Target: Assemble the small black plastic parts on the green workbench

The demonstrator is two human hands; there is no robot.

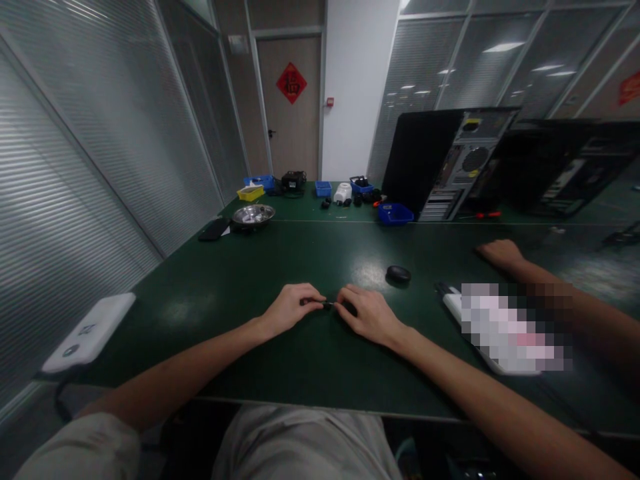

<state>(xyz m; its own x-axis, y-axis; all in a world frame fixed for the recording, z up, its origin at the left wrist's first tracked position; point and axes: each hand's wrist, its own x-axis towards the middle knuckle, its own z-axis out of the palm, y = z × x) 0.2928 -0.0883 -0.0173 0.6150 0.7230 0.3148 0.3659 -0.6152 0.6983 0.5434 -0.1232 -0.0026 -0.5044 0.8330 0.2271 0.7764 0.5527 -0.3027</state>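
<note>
Small dark part, mostly hidden by the hands

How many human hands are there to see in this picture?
3: the wearer's left hand and right hand, near centre; a co-worker's hand, farther right. Another may be hidden.

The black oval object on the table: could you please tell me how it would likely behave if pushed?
The black oval object looks hard and stiff, so it should keep its shape. Its low, wide form makes tipping or rolling unlikely. The glossy green tabletop suggests it would probably slide fairly easily.
</note>
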